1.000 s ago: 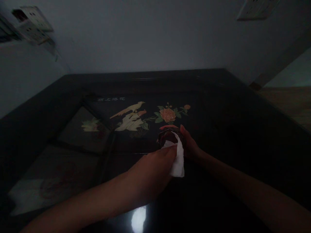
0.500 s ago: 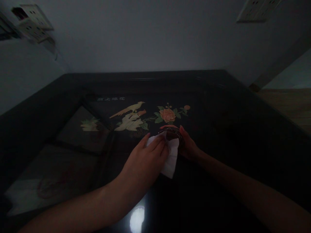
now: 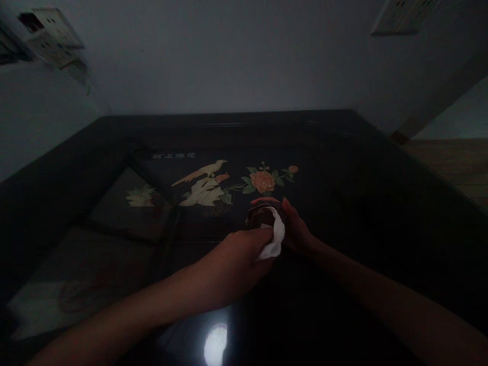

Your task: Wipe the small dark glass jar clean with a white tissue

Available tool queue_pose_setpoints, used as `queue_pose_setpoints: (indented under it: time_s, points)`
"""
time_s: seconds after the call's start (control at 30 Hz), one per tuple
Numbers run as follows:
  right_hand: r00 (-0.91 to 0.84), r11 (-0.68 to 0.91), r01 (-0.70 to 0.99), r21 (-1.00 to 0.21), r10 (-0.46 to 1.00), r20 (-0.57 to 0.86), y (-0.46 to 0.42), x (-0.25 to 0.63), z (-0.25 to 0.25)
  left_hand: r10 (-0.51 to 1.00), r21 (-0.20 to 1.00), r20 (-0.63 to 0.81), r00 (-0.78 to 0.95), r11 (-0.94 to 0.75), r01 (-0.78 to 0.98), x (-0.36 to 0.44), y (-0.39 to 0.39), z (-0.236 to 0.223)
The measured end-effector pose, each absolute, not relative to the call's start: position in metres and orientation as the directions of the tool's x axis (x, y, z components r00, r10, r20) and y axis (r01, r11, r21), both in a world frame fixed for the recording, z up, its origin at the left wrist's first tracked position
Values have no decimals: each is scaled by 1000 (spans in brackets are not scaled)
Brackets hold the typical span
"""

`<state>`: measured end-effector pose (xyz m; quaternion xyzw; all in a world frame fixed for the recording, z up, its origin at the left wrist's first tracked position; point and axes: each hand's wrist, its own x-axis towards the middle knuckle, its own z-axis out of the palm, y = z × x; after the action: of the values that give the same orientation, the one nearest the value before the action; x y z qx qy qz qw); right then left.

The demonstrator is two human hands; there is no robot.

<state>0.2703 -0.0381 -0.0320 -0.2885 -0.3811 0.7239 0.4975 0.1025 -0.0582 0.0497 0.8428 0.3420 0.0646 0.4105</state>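
In the middle of the view, my right hand (image 3: pixel 297 226) is closed round the far and right side of a small dark, glossy, round bowl (image 3: pixel 257 216). It is held above the black tabletop, with its opening facing me. My left hand (image 3: pixel 246 259) pinches a crumpled white tissue (image 3: pixel 279 231) between thumb and fingers. The tissue curls over the bowl's near right rim, and one end of it reaches inside. Dim light and my left hand hide the bowl's lower part and most of my left fingers.
The glossy black table (image 3: pixel 324 152) bears an inlaid picture of birds (image 3: pixel 204 185) and an orange flower (image 3: pixel 263 181). Beyond it rises a pale wall (image 3: pixel 229 61) with sockets at the upper left (image 3: pixel 57 28) and right (image 3: pixel 406 18). Wooden floor (image 3: pixel 465 162) shows at right.
My left hand has turned over and dropped lower, now thumb side up. The tissue has gone from hanging below the rim to curling over it. The right hand stays on the bowl.
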Motion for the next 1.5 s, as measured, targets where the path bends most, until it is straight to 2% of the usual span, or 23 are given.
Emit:
queue_pose_setpoints:
  time_s: [0.1,0.23,0.33,0.47,0.57,0.63,0.73,0.9,1.03,1.17,1.27,1.4,1.5]
  points:
    - [-327,-220,-525,-822,944,-44,-37,270,-32,660,840,-144,737,-313,444,106,-60,52]
    - [-339,-214,-542,-812,940,-21,-38,270,-32,654,791,-214,726,-320,522,108,-61,54]
    - [-348,-205,-532,-821,937,-9,-38,269,-33,613,637,-251,749,-478,604,105,-59,54]
    - [-336,-205,-528,-824,942,-18,-38,270,-32,561,327,-203,802,-734,596,101,-57,51]
    - [-328,-205,-520,-829,944,-28,-39,269,-30,564,88,-127,816,-813,576,100,-58,48]
    - [-347,-218,-507,-834,937,-34,-39,269,-29,572,-26,-60,818,-820,572,101,-59,46]
    - [-366,-218,-490,-844,930,-28,-40,269,-30,561,-109,16,828,-822,559,103,-58,41]
    - [-359,-214,-485,-848,933,-29,-40,269,-31,539,-136,39,841,-831,539,105,-56,37]
    - [-352,-209,-493,-845,936,-25,-40,269,-30,553,-78,-58,831,-833,548,105,-59,41]
    - [-382,-191,-462,-866,924,0,-40,270,-30,536,86,-182,824,-826,557,103,-61,42]
    - [-392,-195,-469,-861,920,6,-39,270,-32,532,310,-182,827,-767,562,99,-60,39]
    - [-359,-212,-501,-839,933,-21,-39,270,-33,566,698,-135,813,-528,484,99,-57,42]
    - [-301,-193,-514,-836,953,-35,-38,271,-33,604,854,-142,784,-326,406,101,-56,48]
